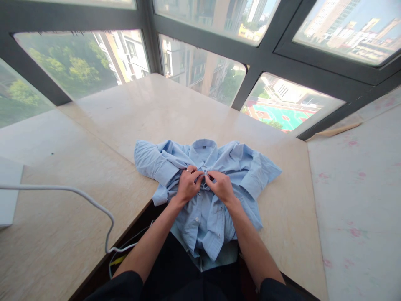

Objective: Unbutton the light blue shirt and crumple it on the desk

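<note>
A light blue button-up shirt (188,215) lies face up on the pale ledge, its collar (204,151) pointing away from me and its lower front hanging over the near edge. My left hand (189,182) pinches the front placket just below the collar; a ring circles one finger. Close beside it, almost touching, my right hand (220,184) pinches the opposite front edge. Whether a button sits between the fingertips is hidden. Lower down, the two front panels hang apart, and a white button (197,219) shows on the left one. Both sleeves are spread outward, rumpled.
A white cable (90,200) runs from the left across the stone-like ledge (125,104) and drops over its edge. At far left stands a white box-like object (9,188). Grey-framed windows border the back; a flowered wall (354,200) closes the right side.
</note>
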`<act>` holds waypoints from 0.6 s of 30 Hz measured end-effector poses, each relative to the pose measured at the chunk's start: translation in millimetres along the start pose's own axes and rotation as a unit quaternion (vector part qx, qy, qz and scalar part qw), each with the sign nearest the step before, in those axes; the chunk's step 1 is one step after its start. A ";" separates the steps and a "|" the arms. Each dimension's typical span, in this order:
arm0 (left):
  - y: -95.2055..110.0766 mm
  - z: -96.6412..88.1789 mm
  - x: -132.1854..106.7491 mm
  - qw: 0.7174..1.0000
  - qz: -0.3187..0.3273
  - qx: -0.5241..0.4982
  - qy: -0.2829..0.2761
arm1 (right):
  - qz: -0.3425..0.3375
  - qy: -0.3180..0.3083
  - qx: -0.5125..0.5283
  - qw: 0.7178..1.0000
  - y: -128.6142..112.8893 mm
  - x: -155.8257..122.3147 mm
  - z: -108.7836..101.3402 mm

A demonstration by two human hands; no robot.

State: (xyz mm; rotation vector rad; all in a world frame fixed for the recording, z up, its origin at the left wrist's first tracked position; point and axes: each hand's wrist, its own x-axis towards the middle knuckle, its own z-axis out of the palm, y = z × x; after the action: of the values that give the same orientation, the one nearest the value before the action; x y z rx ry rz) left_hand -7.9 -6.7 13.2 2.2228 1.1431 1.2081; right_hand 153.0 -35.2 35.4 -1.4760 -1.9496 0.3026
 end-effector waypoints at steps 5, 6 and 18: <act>0.3 -0.2 0.2 1.000 0.006 0.012 -0.004 | -0.041 0.011 -0.095 0.995 2.9 -0.9 4.5; 0.8 -0.5 0.1 1.000 0.005 0.013 -0.005 | -0.041 0.010 -0.102 0.994 3.1 -0.8 4.7; -0.9 0.3 0.6 1.000 -0.001 0.022 -0.016 | -0.016 -0.039 -0.041 0.998 9.4 0.1 -1.0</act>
State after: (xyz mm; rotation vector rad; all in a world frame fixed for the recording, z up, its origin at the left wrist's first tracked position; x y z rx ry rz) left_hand -7.9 -5.6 12.7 2.2633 1.1695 1.1524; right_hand 160.8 -32.2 31.1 -1.5025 -2.0672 0.2721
